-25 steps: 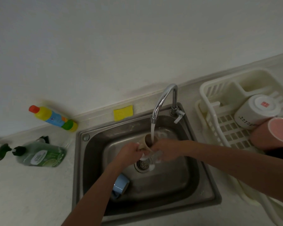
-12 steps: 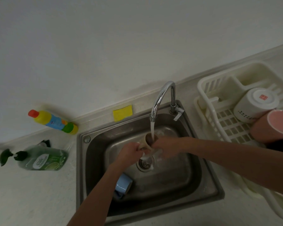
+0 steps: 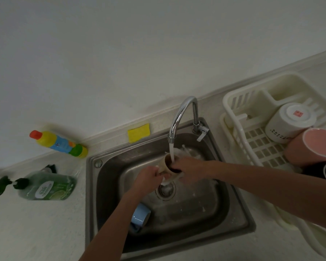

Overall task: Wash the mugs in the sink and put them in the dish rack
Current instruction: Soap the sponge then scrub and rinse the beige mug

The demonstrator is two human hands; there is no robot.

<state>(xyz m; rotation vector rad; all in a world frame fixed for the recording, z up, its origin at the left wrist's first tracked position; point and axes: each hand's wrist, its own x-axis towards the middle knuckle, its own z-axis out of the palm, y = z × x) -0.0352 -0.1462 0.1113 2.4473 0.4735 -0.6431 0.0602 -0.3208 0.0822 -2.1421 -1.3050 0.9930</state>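
Now, both hands curled round beige mug (image 3: 165,163) (left hand (image 3: 149,178), right hand (image 3: 189,169)), under running faucet (image 3: 179,117), over sink (image 3: 105,185).

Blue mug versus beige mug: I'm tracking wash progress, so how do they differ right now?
The beige mug is held in both hands, left hand and right hand, under the running tap; the blue mug lies untouched on the sink floor. Water pours into the beige mug's tilted mouth; the blue mug lies on its side. Both are still in the sink, not racked.
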